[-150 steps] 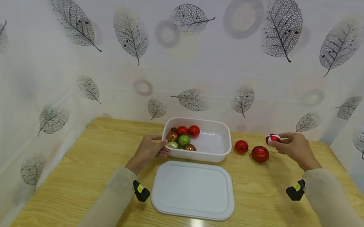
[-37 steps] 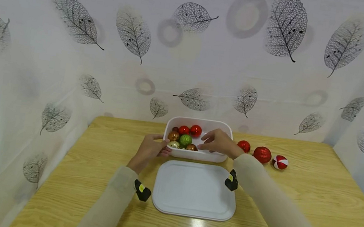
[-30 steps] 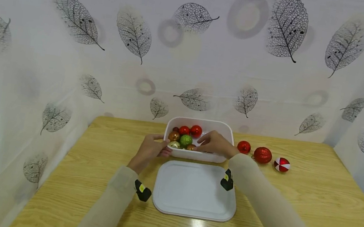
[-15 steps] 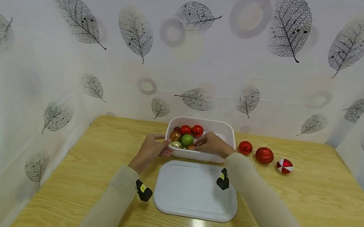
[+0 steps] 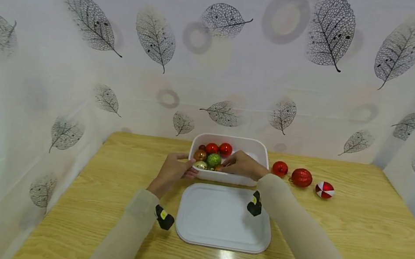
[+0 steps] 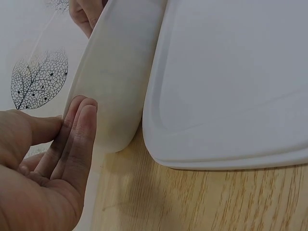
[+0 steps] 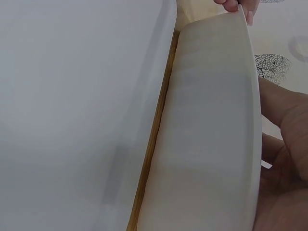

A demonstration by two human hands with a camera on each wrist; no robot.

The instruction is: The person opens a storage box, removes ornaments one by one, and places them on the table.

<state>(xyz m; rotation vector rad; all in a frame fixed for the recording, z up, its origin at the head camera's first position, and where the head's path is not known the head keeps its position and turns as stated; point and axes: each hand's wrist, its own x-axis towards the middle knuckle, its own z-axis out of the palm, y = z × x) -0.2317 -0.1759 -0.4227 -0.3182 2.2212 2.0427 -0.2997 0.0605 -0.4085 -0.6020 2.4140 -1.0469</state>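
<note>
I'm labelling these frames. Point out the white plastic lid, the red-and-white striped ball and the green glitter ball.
white plastic lid (image 5: 224, 220), head view, its flat middle
red-and-white striped ball (image 5: 324, 189), head view, its front face
green glitter ball (image 5: 214, 160), head view, its top

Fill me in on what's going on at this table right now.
A person sits at a wooden table with a white tub of shiny baubles. The left hand steadies the tub's left end with straight fingers. The right hand reaches into the tub beside the green bauble; whether it grips one is hidden. The tub's lid lies flat in front. Three baubles sit out on the table to the right: a small red one, a glittery red one and a red-and-white one.
</note>
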